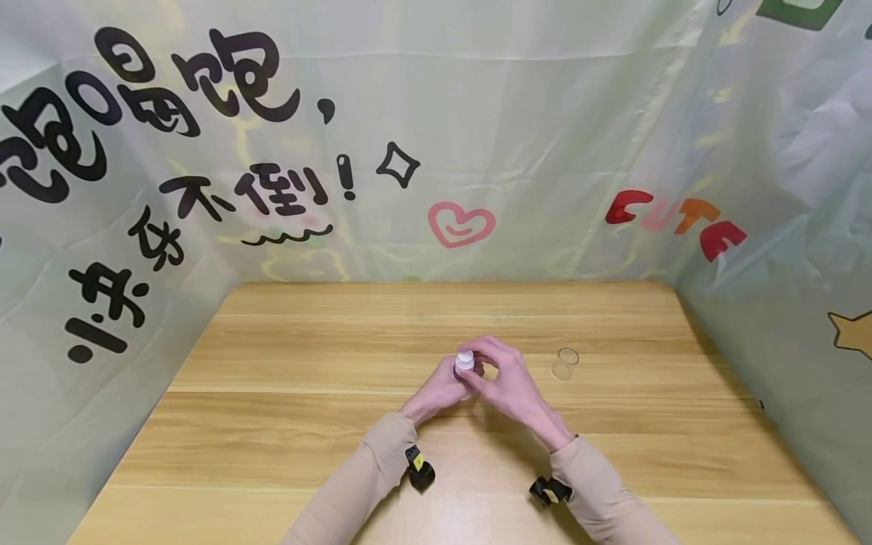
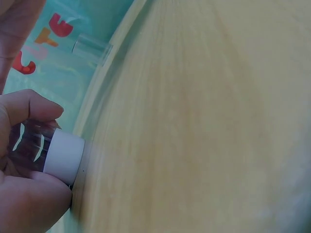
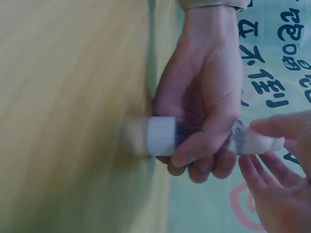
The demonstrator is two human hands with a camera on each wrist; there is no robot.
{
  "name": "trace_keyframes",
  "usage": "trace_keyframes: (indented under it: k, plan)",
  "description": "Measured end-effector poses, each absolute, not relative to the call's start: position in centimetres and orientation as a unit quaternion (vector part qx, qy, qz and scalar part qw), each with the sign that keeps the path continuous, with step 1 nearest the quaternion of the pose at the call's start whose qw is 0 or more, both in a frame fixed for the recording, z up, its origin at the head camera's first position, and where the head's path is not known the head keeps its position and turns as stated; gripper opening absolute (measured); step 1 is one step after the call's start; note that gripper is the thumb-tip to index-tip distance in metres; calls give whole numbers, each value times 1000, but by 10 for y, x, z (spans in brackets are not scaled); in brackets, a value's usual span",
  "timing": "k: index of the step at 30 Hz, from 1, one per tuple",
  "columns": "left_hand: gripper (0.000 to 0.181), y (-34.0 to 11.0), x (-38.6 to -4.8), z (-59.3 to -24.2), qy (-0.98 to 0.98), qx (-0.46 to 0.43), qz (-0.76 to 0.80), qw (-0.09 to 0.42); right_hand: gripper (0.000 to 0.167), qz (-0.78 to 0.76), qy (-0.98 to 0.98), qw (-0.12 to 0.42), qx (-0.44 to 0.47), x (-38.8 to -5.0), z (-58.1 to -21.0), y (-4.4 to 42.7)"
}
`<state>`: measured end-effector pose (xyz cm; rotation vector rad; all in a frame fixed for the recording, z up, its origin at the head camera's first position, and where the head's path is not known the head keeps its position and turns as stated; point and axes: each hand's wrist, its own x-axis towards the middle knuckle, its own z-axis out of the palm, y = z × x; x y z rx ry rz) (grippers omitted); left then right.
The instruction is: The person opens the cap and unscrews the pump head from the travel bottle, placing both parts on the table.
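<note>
My left hand (image 3: pixel 204 102) is wrapped round the middle of a small bottle (image 2: pixel 31 145) with a dark see-through body. A white band (image 3: pixel 162 136) at its lower end shows below the fingers, above the table. At the bottle's upper end is a stepped white top (image 1: pixel 465 361), narrower at its tip. Thumb and fingers of my right hand (image 1: pixel 504 382) pinch this white top (image 3: pixel 260 141) from the side. A greyish see-through part (image 3: pixel 239 138) shows between the white top and the left hand. The fingers cover much of the bottle's body.
To the right of the hands, a clear cylinder (image 2: pixel 92 49) stands on the wooden table (image 1: pixel 306 439); its rim (image 1: pixel 568 356) shows as a thin ring from above. Printed cloth (image 1: pixel 545 136) hangs along the back and both sides of the table.
</note>
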<state>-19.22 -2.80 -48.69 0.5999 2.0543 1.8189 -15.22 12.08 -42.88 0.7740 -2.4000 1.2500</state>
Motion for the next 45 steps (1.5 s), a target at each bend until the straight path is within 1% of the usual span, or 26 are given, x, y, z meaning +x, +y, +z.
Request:
trace_keyframes:
  k: [3, 6, 7, 12, 14, 18, 21, 23, 26, 29, 31, 33, 35, 40, 45]
  plan:
    - [30, -28, -193, -488, 722, 211, 638, 166, 49, 431, -850, 148, 264, -152, -430, 121]
    - [31, -29, -193, -488, 723, 217, 635, 164, 53, 427, -855, 155, 248, -152, -432, 119]
    - [34, -29, -193, -488, 723, 218, 635, 164, 53, 430, -855, 161, 241, -152, -433, 118]
    - [37, -28, -194, -488, 720, 218, 637, 167, 46, 441, -849, 192, 221, -153, -434, 115]
    - [34, -28, -193, -488, 717, 219, 640, 167, 42, 444, -848, 193, 218, -153, -433, 115]
    - [34, -27, -193, -488, 717, 219, 641, 162, 37, 454, -843, 181, 227, -152, -431, 116]
    - [29, -28, -193, -488, 723, 215, 638, 157, 35, 469, -833, 162, 244, -153, -430, 118]
    - [24, -28, -192, -487, 726, 216, 635, 155, 37, 473, -832, 149, 249, -153, -429, 119]
    - [23, -29, -192, -487, 726, 217, 634, 155, 43, 466, -838, 142, 246, -152, -429, 119]
    - [33, -29, -193, -488, 723, 217, 636, 158, 47, 453, -846, 156, 234, -152, -431, 118]
    - [39, -28, -193, -489, 723, 218, 636, 159, 46, 450, -847, 170, 226, -152, -432, 117]
    - [41, -28, -193, -490, 720, 221, 638, 160, 43, 449, -846, 182, 221, -152, -433, 116]
    - [38, -27, -194, -491, 718, 224, 639, 159, 40, 451, -844, 188, 219, -152, -433, 115]
    - [29, -27, -194, -491, 717, 222, 641, 158, 36, 474, -833, 169, 229, -153, -431, 118]
    - [25, -28, -194, -490, 721, 215, 640, 158, 38, 495, -823, 133, 245, -153, -429, 121]
